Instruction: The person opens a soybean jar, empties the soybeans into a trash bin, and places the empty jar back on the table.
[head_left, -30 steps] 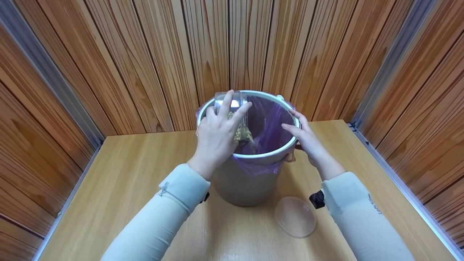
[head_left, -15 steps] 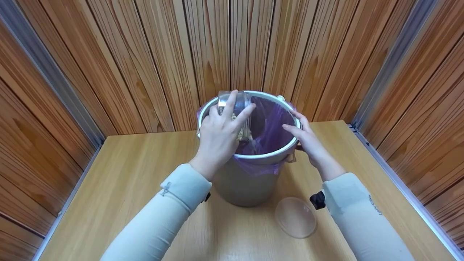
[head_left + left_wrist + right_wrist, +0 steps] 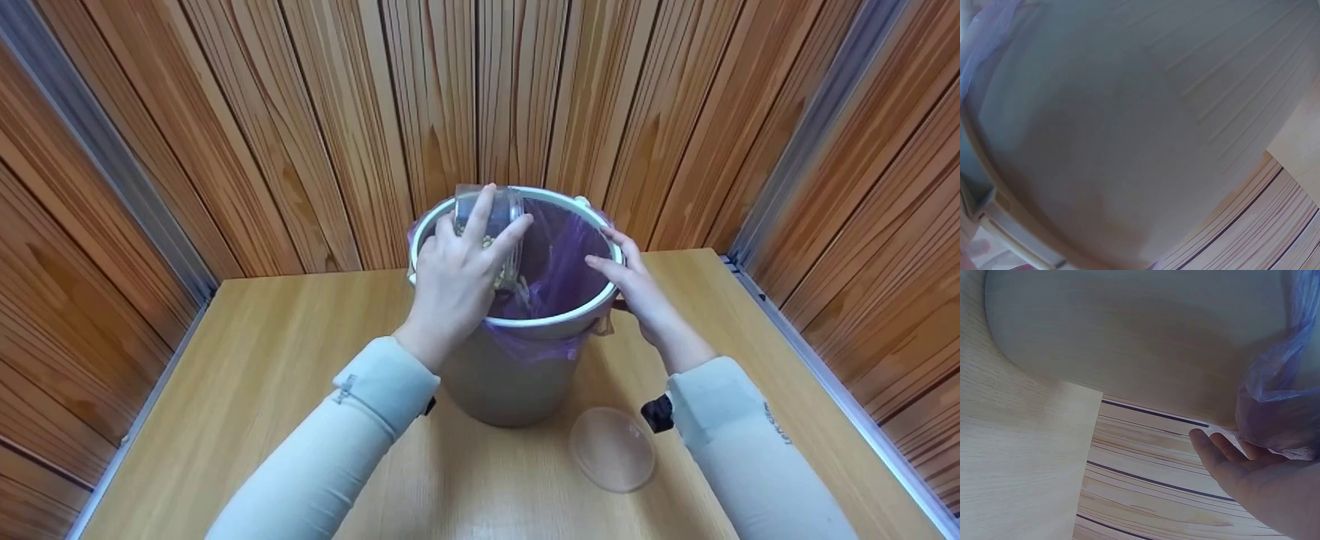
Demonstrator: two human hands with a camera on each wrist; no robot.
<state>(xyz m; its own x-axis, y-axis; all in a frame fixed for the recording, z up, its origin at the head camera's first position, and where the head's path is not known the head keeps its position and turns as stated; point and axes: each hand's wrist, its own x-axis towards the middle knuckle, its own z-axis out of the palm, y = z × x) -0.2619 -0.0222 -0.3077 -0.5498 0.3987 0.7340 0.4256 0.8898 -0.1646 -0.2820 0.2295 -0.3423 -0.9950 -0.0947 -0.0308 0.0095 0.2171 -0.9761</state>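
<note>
My left hand grips a clear plastic jar from above, fingers spread over its side. The jar lies tipped over the left part of a grey trash can, its mouth toward the inside. Pale, bean-like pieces show through the plastic near the mouth. On the can's right side my right hand holds the white rim, thumb over the inner side and fingers outside. In the right wrist view, that hand is beside the folded-over purple bag.
The purple bag lines the can, its edge hanging over the rim. A clear round lid lies on the wooden table in front of the can, to the right. Wood-panelled walls stand behind and at both sides.
My left hand has shifted slightly right with the jar, and fewer bean-like pieces show in it. The right hand stays at the rim.
</note>
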